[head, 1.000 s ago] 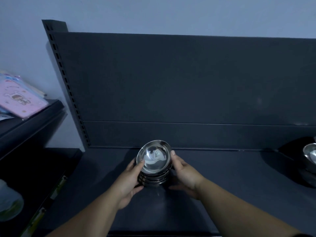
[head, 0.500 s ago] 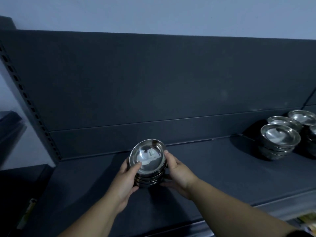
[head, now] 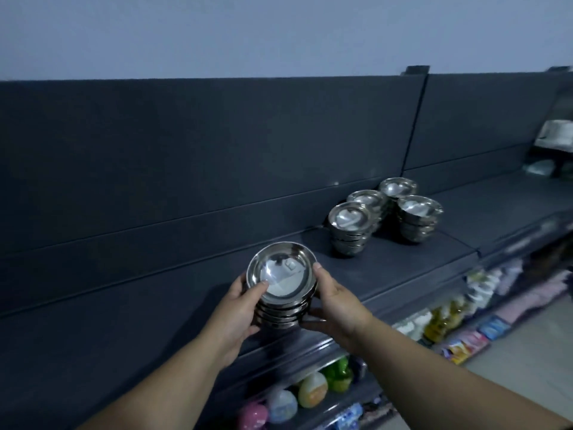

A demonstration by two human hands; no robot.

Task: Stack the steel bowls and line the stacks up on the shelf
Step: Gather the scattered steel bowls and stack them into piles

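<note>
A stack of steel bowls (head: pixel 282 285) sits between my two hands over the dark shelf (head: pixel 387 268). My left hand (head: pixel 238 308) grips its left side with the thumb on the top rim. My right hand (head: pixel 336 302) grips the right side, fingers under the lowest bowl. Whether the stack touches the shelf I cannot tell. Further right on the same shelf stand several other stacks of steel bowls: the nearest stack (head: pixel 350 231), one behind it (head: pixel 367 201), one at the back (head: pixel 397 187) and one at the right (head: pixel 418 218).
The shelf's dark back panel (head: pixel 217 156) rises behind the bowls. Below the shelf's front edge are lower shelves with coloured bottles (head: pixel 313 389) and packets (head: pixel 465 346). White items (head: pixel 555 138) stand on a shelf at far right. Floor shows at lower right.
The view has swung right, bringing more bowl stacks into sight. Both hands have carried the held stack rightward along the shelf, closer to the other stacks.
</note>
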